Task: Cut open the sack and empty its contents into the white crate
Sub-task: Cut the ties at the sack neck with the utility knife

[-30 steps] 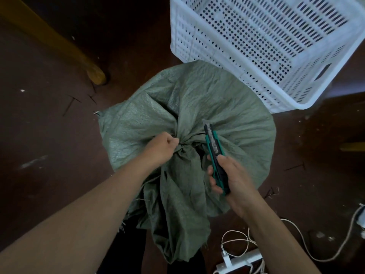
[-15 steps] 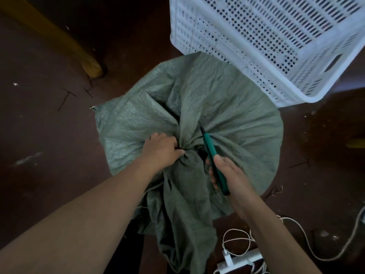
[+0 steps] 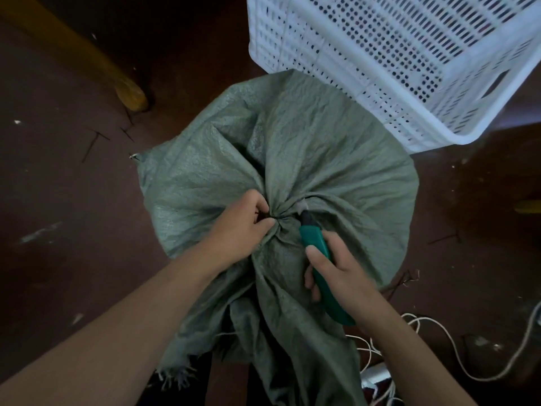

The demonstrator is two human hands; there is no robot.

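1. Dark reddish-brown floor (image 3: 58, 200): bore all the items below, with scattered pale flecks and thin dark scraps.
2. Green woven plastic sack (image 3: 322, 159): stood full and rounded at the centre of the floor. Its mouth was gathered into a tight neck, and the loose frayed top hung down toward the person. The far side lay just beside the crate; contact could not be told.
3. White perforated plastic crate (image 3: 336, 63): at upper right, behind the sack, seen at an angle, with a handle slot in its right wall.
4. Yellow wooden leg (image 3: 128, 89): at upper left, its foot on the floor, apart from the sack.
5. Left hand (image 3: 237, 232): fingers curled, pinching the gathered neck of the sack from the left.
6. Right hand (image 3: 339, 273): fingers wrapped round the knife handle, thumb laid along its top.
7. Teal-handled utility knife (image 3: 314, 241): pointed away from the person, its blade tip at the right side of the neck.
8. White cord (image 3: 456, 364): looped on the floor at lower right.
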